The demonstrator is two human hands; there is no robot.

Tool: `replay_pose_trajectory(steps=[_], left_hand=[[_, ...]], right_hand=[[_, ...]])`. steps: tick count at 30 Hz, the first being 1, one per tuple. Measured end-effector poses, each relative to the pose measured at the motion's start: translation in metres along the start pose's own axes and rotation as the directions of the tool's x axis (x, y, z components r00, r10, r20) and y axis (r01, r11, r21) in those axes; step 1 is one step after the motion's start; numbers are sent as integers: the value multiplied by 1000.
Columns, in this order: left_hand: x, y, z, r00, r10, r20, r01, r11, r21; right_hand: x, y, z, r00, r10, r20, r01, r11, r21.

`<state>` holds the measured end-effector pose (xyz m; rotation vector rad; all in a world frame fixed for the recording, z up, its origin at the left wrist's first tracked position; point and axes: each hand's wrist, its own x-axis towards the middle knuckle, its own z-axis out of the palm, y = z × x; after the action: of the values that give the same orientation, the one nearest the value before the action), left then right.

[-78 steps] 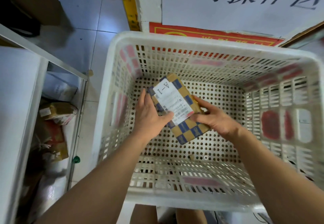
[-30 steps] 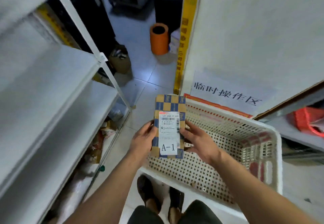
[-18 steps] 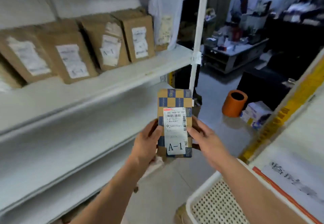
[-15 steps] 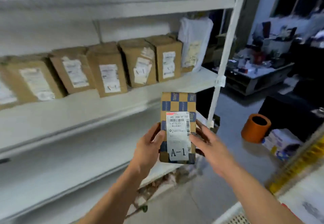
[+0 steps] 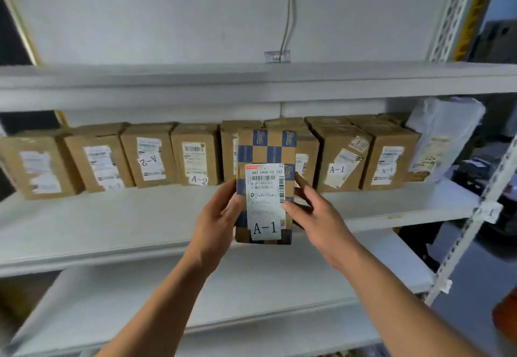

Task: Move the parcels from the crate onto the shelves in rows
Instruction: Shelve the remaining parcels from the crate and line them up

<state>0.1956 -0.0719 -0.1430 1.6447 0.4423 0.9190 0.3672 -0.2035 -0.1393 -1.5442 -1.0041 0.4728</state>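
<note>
Head view shows both hands holding one checked parcel point(image 5: 265, 158) upright in front of the middle shelf point(image 5: 117, 217) — the left hand point(image 5: 216, 222) grips its left edge, the right hand point(image 5: 316, 217) its right edge, thumb on the white label marked A-1. Behind it, a row of brown parcels point(image 5: 195, 155) stands on this shelf — some labelled A-2, some A-1

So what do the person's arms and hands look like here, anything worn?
Both forearms are bare up to the frame edge: no sleeves show. The left hand and right hand carry no gloves, rings, watch or wristband that I can see.
</note>
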Motion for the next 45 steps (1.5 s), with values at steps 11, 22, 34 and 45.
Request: replay_pose_trajectory(steps=[11,22,34,45], left_hand=[[83,-52,-63,989,-69,-134,80,993,81],[140,-101,-59,989,-131,-65,136,988,74],[158,-119,-66,994,-104,40,100,992,79],[156,-116,-61,995,-104,7,101,977,188]], right_hand=[[122,25,72,1000,23,11,-21,987,-161],[155,62,108,973,73,-220,-124,966,-228],[164,77,126,926,94,-364,-184,958,-220],[163,72,123,943,133,-304,-202,957,-208]])
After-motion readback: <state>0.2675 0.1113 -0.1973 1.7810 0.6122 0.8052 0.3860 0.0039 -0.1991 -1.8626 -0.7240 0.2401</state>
